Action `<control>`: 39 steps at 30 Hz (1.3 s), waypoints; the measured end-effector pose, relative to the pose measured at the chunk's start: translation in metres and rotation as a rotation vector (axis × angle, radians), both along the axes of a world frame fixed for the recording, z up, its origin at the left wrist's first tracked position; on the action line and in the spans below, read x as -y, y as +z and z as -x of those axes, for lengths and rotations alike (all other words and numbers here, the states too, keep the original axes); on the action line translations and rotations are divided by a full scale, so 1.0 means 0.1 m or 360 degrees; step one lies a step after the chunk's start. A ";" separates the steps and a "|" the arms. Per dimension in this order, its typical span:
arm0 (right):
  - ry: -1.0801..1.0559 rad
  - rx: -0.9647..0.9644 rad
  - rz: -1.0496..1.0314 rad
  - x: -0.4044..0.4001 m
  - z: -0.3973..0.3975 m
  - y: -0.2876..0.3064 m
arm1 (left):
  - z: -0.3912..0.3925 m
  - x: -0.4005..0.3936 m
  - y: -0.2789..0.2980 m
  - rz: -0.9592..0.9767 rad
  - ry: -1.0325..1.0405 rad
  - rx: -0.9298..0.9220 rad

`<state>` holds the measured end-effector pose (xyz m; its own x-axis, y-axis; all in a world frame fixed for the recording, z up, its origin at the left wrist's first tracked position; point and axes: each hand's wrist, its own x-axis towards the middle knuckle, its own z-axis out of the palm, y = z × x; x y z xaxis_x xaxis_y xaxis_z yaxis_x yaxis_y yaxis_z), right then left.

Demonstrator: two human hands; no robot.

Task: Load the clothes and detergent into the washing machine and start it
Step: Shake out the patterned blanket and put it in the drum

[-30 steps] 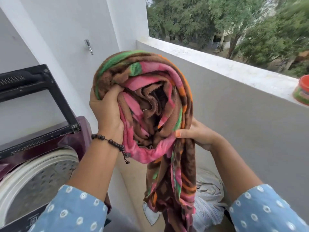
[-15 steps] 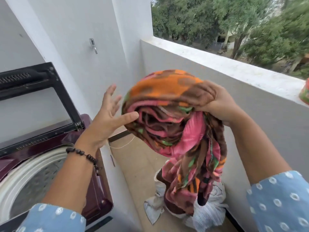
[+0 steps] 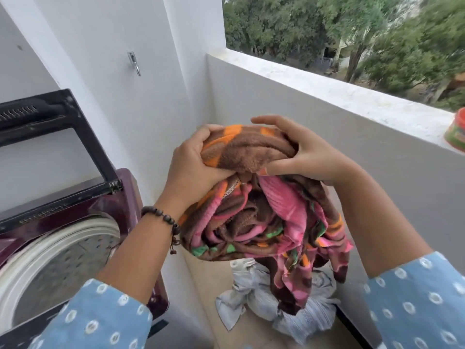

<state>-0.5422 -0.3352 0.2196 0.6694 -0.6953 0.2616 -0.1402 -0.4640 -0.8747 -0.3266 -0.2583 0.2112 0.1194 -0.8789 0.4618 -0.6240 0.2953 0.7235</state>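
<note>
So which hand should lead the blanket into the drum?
Probably left. The left hand grips the blanket on the side nearest the open drum; the right hand sits farther away.

single head view looks forward and down, close over a balcony corner (image 3: pixel 208 117).

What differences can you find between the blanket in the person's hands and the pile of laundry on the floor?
The blanket is brightly patterned in brown, pink, orange and green; the laundry pile is pale, whitish and finely striped. The blanket is held up in the air by the left hand and right hand; the pile lies on the floor, untouched. Both are bunched up and not yet in the washing machine.
</note>
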 end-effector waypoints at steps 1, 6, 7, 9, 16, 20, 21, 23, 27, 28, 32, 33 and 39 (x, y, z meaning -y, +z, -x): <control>0.0028 0.0056 -0.0087 0.01 0.05 -0.03 | -0.01 0.00 0.00 0.0037 -0.0006 -0.0105; 0.0118 0.0106 -0.0485 0.14 0.29 -0.35 | -0.10 0.03 0.05 0.0243 -0.0040 -0.0489; 0.0150 0.0106 -0.0551 0.16 0.32 -0.44 | -0.11 0.03 0.07 0.0264 -0.0038 -0.0590; 0.0203 0.0104 -0.0662 0.17 0.32 -0.59 | -0.12 0.05 0.07 0.0285 -0.0027 -0.0840; 0.0230 0.0388 -0.1050 0.14 0.20 -1.06 | -0.03 0.05 -0.02 0.0264 0.0131 -0.1500; 0.0217 0.0652 -0.1291 0.11 0.23 -1.21 | -0.05 0.05 -0.05 0.0219 0.0240 -0.1744; 0.0251 0.0705 -0.1317 0.10 0.22 -1.22 | -0.06 0.05 -0.06 0.0217 0.0261 -0.1775; 0.0272 0.0792 -0.1317 0.08 0.16 -1.18 | -0.04 0.05 -0.09 0.0209 0.0345 -0.1771; -0.0161 0.0822 -0.1113 0.11 0.05 -0.97 | -0.05 0.02 -0.29 0.0176 0.0308 -0.1596; -0.0251 0.0837 -0.1060 0.13 0.06 -0.93 | -0.09 0.01 -0.36 0.0112 0.0259 -0.1503; -0.0391 0.0762 -0.0767 0.18 0.19 -0.78 | -0.38 -0.14 -0.55 -0.0387 -0.0071 -0.1117; -0.0432 0.0671 -0.0647 0.18 0.20 -0.73 | -0.43 -0.19 -0.54 -0.0500 -0.0127 -0.1010; -0.0381 -0.0074 0.0210 0.09 -0.16 -0.46 | -0.24 -0.11 -0.10 -0.0563 -0.0079 0.0568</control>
